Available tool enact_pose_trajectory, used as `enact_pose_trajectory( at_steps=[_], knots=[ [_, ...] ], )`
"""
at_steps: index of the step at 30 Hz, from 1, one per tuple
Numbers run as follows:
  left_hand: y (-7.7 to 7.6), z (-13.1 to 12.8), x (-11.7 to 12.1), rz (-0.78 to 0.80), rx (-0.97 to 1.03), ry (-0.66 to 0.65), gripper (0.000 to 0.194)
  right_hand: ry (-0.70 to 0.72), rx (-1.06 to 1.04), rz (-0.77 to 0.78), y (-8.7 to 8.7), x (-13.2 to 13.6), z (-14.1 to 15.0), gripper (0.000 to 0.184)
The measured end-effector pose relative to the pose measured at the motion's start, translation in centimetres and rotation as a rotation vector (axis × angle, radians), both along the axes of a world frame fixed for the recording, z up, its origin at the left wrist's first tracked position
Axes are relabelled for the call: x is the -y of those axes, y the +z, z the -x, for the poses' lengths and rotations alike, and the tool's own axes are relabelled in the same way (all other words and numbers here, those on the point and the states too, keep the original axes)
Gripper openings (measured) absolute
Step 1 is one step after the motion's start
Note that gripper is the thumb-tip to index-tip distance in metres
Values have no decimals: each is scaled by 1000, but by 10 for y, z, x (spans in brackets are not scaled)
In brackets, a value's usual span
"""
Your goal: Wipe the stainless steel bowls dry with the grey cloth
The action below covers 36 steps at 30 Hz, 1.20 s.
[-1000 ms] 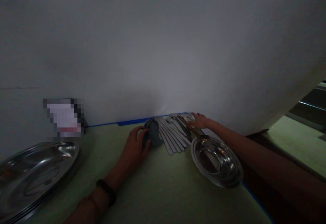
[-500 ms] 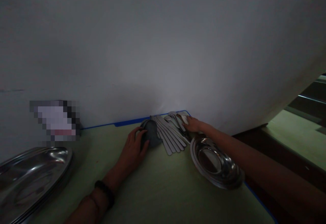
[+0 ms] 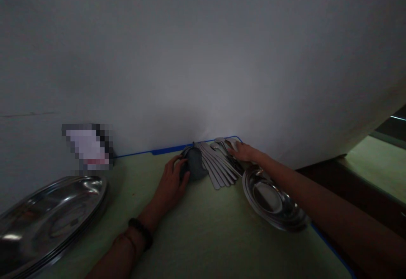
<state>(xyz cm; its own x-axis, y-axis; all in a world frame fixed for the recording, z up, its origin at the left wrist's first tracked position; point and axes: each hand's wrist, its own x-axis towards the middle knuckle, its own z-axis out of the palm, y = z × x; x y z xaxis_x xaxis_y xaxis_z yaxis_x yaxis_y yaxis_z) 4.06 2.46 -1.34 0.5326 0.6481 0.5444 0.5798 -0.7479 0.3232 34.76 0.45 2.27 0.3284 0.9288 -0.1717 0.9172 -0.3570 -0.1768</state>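
Observation:
My left hand [image 3: 171, 181] rests on the pale green table, fingers curled against a dark grey cloth bundle [image 3: 194, 164] near the wall. Beside the bundle, a fan of steel cutlery [image 3: 218, 164] lies with handles toward me. My right hand [image 3: 243, 152] lies over the far end of that cutlery, fingers stretched flat on the spoons and forks. A stack of oval steel bowls [image 3: 274, 198] sits just under my right forearm. The scene is dim.
A stack of large oval steel trays [image 3: 47, 215] sits at the left table edge. A blurred card [image 3: 87, 147] leans on the white wall. Blue tape [image 3: 165, 150] edges the table at the wall. Another table shows at far right.
My right hand slid slightly along the far end of the cutlery. My left hand stayed against the grey bundle. The view shifted a little.

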Motion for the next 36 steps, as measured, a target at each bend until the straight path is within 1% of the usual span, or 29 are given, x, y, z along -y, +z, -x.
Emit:
enact_pose_trajectory(
  at_steps=[2, 4, 9, 11, 14, 18, 20, 23, 25, 29, 36],
  knots=[
    [-1, 1, 0, 3, 8, -4, 37, 19, -1, 0, 0, 0, 3, 75],
    [-1, 1, 0, 14, 5, -4, 37, 48, -2, -5, 0, -2, 7, 71],
    [0, 2, 2, 41, -14, -5, 38, 93, 10, -33, 1, -6, 13, 51],
    [0, 3, 2, 53, -18, -4, 38, 113, 17, -35, 1, -6, 11, 53],
    [-1, 4, 2, 65, -16, 7, 37, 125, 34, -34, 2, -3, 3, 62],
    [-2, 3, 1, 77, -21, 12, 38, 106, 71, -57, 5, 4, -4, 61],
    [-2, 3, 1, 78, -16, 13, 38, 108, 99, -92, 8, 8, -2, 60],
    [-2, 3, 1, 75, -21, 9, 38, 133, 144, -165, 13, 11, 8, 58],
    [-3, 3, 0, 64, -28, 4, 39, 168, 156, -177, 16, 10, 18, 54],
    [-4, 4, 0, 53, -18, 5, 38, 204, 164, -119, 19, 6, 30, 44],
    [-2, 2, 1, 72, 2, -1, 36, 208, 176, -87, 21, 6, 28, 25]
  ],
)
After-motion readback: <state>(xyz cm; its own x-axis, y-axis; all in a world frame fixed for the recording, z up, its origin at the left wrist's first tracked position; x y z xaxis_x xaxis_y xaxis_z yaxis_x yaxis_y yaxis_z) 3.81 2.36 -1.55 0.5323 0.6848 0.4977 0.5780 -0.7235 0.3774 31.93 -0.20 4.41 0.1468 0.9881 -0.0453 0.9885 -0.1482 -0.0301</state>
